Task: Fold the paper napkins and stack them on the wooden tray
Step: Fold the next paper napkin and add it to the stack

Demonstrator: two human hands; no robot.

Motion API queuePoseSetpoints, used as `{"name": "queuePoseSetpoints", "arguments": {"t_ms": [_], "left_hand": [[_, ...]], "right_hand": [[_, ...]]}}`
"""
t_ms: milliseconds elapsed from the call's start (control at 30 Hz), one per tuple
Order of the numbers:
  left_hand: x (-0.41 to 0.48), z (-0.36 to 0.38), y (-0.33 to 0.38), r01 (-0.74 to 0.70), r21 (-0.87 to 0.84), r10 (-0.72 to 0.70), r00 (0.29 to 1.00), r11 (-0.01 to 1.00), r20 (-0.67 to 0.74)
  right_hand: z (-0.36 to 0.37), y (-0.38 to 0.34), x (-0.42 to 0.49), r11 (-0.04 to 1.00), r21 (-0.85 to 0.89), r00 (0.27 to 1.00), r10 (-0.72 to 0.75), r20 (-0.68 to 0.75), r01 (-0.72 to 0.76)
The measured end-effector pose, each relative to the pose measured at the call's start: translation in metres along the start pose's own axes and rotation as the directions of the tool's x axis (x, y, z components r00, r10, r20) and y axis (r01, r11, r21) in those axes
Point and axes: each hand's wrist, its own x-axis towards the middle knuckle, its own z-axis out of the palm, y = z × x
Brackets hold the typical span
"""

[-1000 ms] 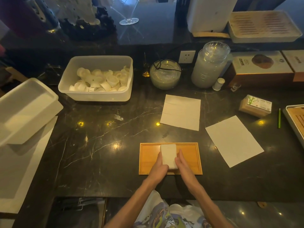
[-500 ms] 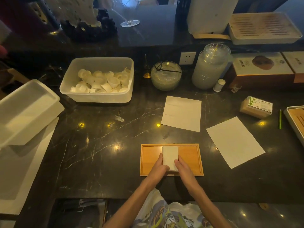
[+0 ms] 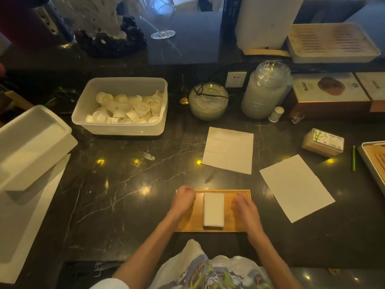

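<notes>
A wooden tray (image 3: 192,225) lies on the dark marble counter close to me. In its middle sits a stack of folded white napkins (image 3: 213,210). My left hand (image 3: 184,200) hovers over the tray's left end with fingers loosely curled, holding nothing. My right hand (image 3: 243,207) hovers over the right end, slightly blurred, also loosely curled and holding nothing. Neither hand touches the stack. Two unfolded napkins lie flat on the counter: one (image 3: 228,150) beyond the tray, one (image 3: 296,187) to its right.
A white tub of small cups (image 3: 123,107) stands at the back left, a glass bowl (image 3: 208,101) and a jar (image 3: 263,90) behind the napkins. A napkin pack (image 3: 323,142), a green pen (image 3: 353,158) and another tray (image 3: 373,163) are at the right; white lids (image 3: 29,147) at the left.
Both hands have let go of the folded stack and moved apart, the left one to the left and the right one to the right. The stack stays on the tray.
</notes>
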Motion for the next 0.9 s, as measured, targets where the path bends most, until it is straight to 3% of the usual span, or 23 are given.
{"name": "queuePoseSetpoints", "arguments": {"t_ms": [133, 233, 433, 533, 733, 833, 900], "left_hand": [[0.038, -0.023, 0.049, -0.097, 0.036, 0.1, 0.991, 0.995, -0.091], [0.067, -0.024, 0.088, -0.112, 0.17, 0.146, 0.968, 0.979, -0.202], [0.111, 0.01, 0.138, -0.01, 0.403, 0.129, 0.954, 0.915, -0.27], [0.125, 0.029, 0.135, 0.027, 0.467, 0.092, 0.969, 0.884, -0.231], [0.131, 0.051, 0.118, -0.008, 0.565, 0.111, 0.983, 0.825, -0.147], [0.129, 0.046, 0.121, -0.06, 0.539, 0.092, 0.995, 0.84, -0.033], [0.118, 0.031, 0.13, -0.093, 0.367, 0.063, 0.994, 0.926, 0.091]], "right_hand": [[-0.025, -0.045, 0.043, 0.989, -0.071, 0.985, -0.138, -0.102, 0.131], [-0.032, -0.081, 0.082, 0.972, -0.159, 0.968, -0.196, -0.159, 0.17], [-0.03, -0.122, 0.146, 0.888, -0.459, 0.939, -0.173, -0.297, 0.019], [-0.025, -0.126, 0.164, 0.797, -0.598, 0.941, -0.129, -0.313, -0.089], [-0.016, -0.122, 0.172, 0.692, -0.709, 0.93, -0.156, -0.332, -0.137], [-0.018, -0.126, 0.165, 0.726, -0.679, 0.94, -0.147, -0.308, -0.109], [-0.023, -0.127, 0.156, 0.824, -0.564, 0.957, -0.12, -0.263, -0.052]]}}
